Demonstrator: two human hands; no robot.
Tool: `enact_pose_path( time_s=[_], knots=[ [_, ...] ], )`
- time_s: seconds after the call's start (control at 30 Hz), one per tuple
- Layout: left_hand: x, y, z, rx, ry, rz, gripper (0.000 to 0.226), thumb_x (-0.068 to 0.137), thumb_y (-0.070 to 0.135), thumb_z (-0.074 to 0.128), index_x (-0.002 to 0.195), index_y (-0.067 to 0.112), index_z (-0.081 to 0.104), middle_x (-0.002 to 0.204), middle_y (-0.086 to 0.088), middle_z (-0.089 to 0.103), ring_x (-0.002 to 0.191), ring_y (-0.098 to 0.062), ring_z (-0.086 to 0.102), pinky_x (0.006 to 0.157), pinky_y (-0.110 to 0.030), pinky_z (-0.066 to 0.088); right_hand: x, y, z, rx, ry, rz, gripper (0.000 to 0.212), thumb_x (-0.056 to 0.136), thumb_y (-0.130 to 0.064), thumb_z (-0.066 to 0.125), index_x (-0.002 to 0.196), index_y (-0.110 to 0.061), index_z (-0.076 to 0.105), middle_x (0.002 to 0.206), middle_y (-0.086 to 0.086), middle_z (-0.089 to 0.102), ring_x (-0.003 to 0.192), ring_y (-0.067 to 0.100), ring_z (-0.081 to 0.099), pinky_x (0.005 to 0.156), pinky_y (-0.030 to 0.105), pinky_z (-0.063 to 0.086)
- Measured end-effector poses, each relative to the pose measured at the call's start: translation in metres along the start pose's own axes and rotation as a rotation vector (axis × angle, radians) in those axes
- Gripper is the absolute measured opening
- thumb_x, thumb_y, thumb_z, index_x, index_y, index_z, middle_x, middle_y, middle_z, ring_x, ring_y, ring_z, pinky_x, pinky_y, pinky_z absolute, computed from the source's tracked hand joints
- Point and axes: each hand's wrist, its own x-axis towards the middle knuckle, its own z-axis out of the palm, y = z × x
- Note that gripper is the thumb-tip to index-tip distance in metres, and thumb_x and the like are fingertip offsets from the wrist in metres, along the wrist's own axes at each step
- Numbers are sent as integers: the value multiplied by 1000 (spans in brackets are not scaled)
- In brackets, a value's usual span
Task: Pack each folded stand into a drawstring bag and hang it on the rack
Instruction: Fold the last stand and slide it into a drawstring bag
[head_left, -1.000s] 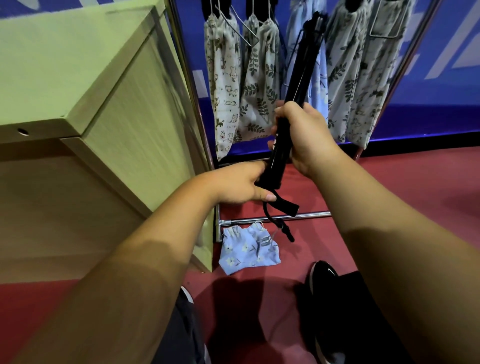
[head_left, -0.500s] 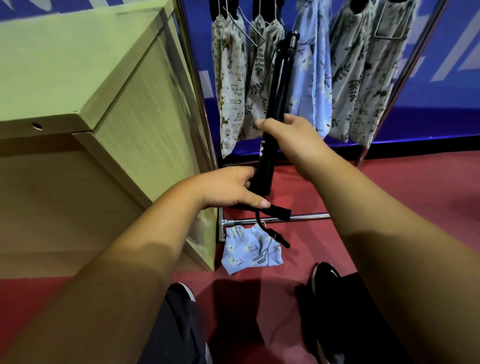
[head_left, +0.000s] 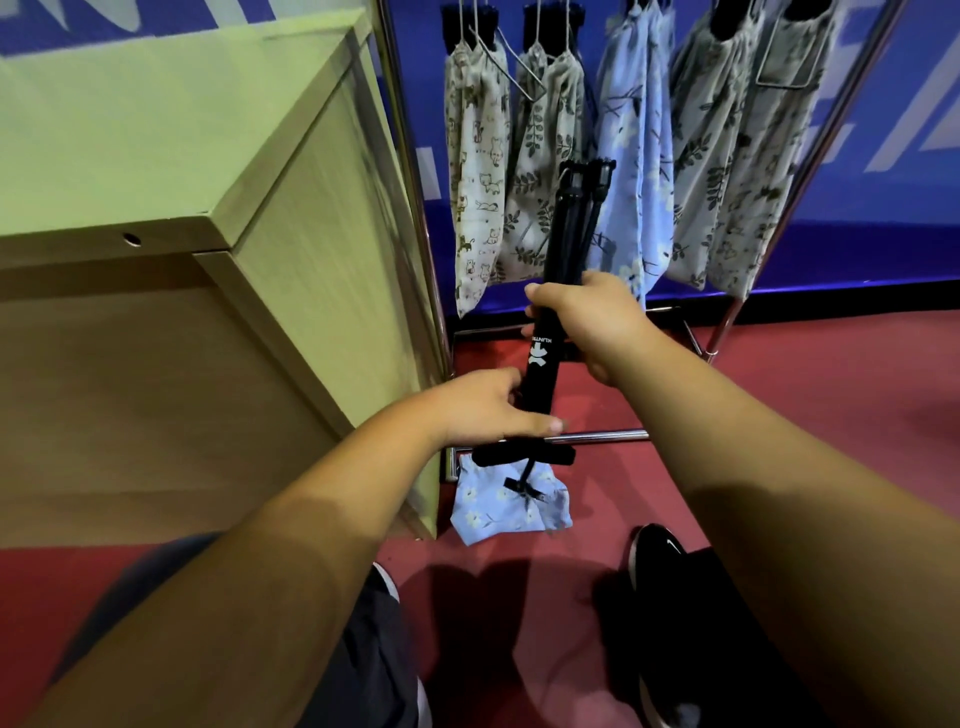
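While left grip (head_left: 483, 405) clamps the stand (head_left: 541, 361) low | right grip (head_left: 592, 317) clamped mid-shaft | blue bag (head_left: 491, 514) on floor (head_left: 805, 415)

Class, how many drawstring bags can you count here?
6. Five hang on the rack: cat-print, leaf-print, blue floral, two leaf-print at right. One blue bag lies on the floor. More may be hidden.

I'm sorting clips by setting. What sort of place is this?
Probably a staged indoor work area: a metal rack hung with patterned drawstring bags stands on red floor before a blue printed wall, beside a wooden cabinet. The left hand and right hand grip a folded stand.
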Motion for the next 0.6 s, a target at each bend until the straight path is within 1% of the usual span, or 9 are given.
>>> enact_pose_path(
  time_s=[0.1,0.17,0.23,0.37,0.4,0.47,0.5,0.57,0.6],
  knots=[
    [8,-8,2,-147,54,-22,64,69,41,94,122,23,62,113,-1,79,101,-20,77,95,-45,61,2,0,0,-318,60,-53,26,94,-41,73,87,-16,70,90,9,77,92,35,78,87,50,65],
    [15,-11,-1,-124,91,-32,65,69,28,92,125,20,59,114,-4,78,104,-24,76,97,-48,60,-2,-4,-4,-625,53,-38,51,93,-64,63,93,-14,75,88,11,78,89,34,77,84,50,65],
    [19,-13,-3,0,118,-53,58,75,18,87,125,17,59,113,-5,76,103,-26,74,96,-46,59,-9,-10,-9,-761,34,-19,67,92,-75,54,84,-12,77,72,7,78,74,31,78,73,45,65],
    [26,-16,0,124,124,-88,63,75,9,83,132,19,60,112,-7,75,100,-28,73,90,-40,61,-11,-23,-23,-730,357,-489,49,95,-44,55,63,-7,51,53,6,50,64,29,56,61,39,47],
    [28,-16,1,140,119,-85,64,75,7,82,134,21,60,111,-7,76,98,-28,73,86,-39,62,-12,-28,-26,-717,354,-620,41,94,-37,55,65,-9,49,57,5,48,66,28,52,61,40,42],
    [32,-16,1,176,107,-86,61,76,4,78,132,23,61,107,-8,75,91,-28,73,73,-34,60,-11,-28,-31,-841,178,-742,27,88,-37,52,84,-17,70,81,2,63,87,27,58,77,37,46],
    [33,-14,1,208,102,-86,57,76,4,77,129,21,61,105,-8,74,88,-27,71,67,-30,56,-9,-23,-33,-1004,87,-742,41,83,-41,50,108,-23,77,104,4,67,107,30,58,94,37,46],
    [36,-12,0,284,102,-70,47,78,5,76,120,16,59,102,-9,71,88,-29,68,66,-30,49,-4,-10,-39,-1298,-78,-610,72,78,-52,49,145,-32,64,140,10,58,140,37,42,123,47,28],
    [37,-12,1,314,104,-64,40,79,6,75,113,16,57,99,-8,68,88,-29,65,66,-30,45,-3,-2,-40,-1411,-140,-527,78,79,-58,51,153,-34,55,151,11,51,150,38,31,129,53,16]
  ],
)
